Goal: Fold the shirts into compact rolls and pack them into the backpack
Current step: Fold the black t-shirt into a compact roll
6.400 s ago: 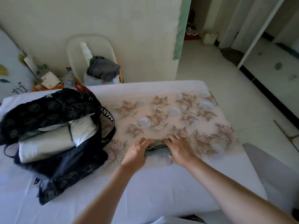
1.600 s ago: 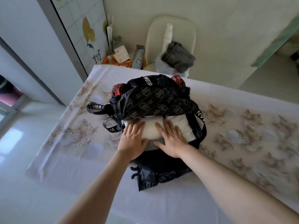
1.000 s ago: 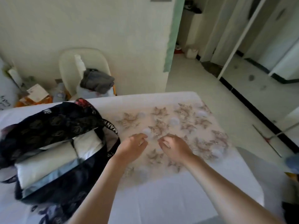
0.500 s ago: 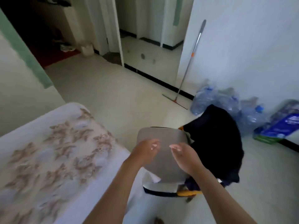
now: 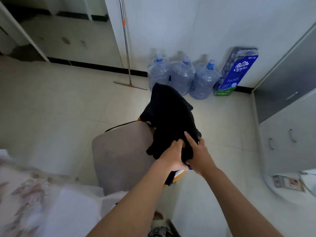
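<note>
A black shirt lies heaped over the back of a grey chair to the right of the table. My left hand grips the shirt's near edge, fingers curled into the cloth. My right hand touches the same edge beside it, with the forefinger stretched over the fabric; its other fingers are hidden by the cloth. A striped white, dark and orange garment shows under the black shirt, below my hands. The backpack is out of view.
The table's corner with its flowered cloth is at lower left. Three big water bottles, a blue tissue pack and a leaning mop stand along the far wall. Grey cabinets line the right side.
My view swung right from the backpack and table to the chair. Both hands moved from above the chair seat onto the black shirt, and the left hand took hold of it.
</note>
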The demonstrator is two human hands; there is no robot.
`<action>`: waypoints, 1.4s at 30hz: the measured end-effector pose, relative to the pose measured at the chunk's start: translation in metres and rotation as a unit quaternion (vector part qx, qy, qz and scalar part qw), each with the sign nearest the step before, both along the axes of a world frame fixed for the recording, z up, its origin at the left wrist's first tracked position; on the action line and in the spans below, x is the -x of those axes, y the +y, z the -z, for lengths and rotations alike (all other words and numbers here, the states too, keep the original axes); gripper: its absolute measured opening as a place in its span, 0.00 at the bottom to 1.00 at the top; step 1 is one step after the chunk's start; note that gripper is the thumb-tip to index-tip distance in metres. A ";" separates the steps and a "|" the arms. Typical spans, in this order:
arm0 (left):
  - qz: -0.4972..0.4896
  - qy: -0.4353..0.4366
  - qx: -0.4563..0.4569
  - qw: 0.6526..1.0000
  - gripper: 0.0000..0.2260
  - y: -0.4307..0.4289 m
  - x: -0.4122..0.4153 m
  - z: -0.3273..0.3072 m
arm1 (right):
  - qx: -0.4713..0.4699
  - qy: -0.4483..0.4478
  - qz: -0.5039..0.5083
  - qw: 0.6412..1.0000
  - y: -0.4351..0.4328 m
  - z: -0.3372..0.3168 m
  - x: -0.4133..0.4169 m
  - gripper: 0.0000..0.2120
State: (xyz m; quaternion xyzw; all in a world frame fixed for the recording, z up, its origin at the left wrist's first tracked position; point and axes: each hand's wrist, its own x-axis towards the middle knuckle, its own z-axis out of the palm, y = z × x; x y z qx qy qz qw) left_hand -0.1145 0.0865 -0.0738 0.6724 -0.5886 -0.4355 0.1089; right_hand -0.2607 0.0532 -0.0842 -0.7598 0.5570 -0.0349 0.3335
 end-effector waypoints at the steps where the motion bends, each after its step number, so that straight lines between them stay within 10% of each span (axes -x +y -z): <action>1: 0.004 -0.009 0.011 1.000 0.27 0.002 0.003 0.011 | 0.009 -0.014 0.012 1.000 0.000 0.003 0.001 0.50; 5: -0.052 -0.005 0.070 0.996 0.09 0.013 -0.002 0.039 | 0.021 -0.036 0.046 0.998 0.001 0.006 0.008 0.44; 11: -0.080 -0.015 0.172 0.982 0.11 0.014 -0.019 0.023 | 0.068 0.014 0.018 0.997 0.010 -0.008 0.009 0.46; 17: -0.088 0.072 0.117 0.987 0.09 0.005 -0.026 -0.017 | 0.176 0.017 0.024 0.984 0.004 -0.017 0.001 0.13; 26: -0.013 0.069 0.094 0.993 0.12 0.002 -0.033 -0.025 | 0.103 0.012 0.012 0.995 -0.003 -0.038 0.006 0.23; 34: -0.044 0.158 0.057 0.985 0.15 -0.007 -0.022 -0.052 | 0.087 -0.069 0.119 0.987 -0.015 -0.061 -0.006 0.10; 39: -0.083 -0.024 0.179 0.980 0.11 -0.019 -0.029 -0.054 | 0.122 -0.101 0.042 0.986 -0.024 -0.077 -0.012 0.02; 42: -0.141 0.007 0.236 0.961 0.10 -0.019 -0.048 -0.066 | 0.194 0.014 -0.016 0.981 -0.034 -0.066 -0.007 0.11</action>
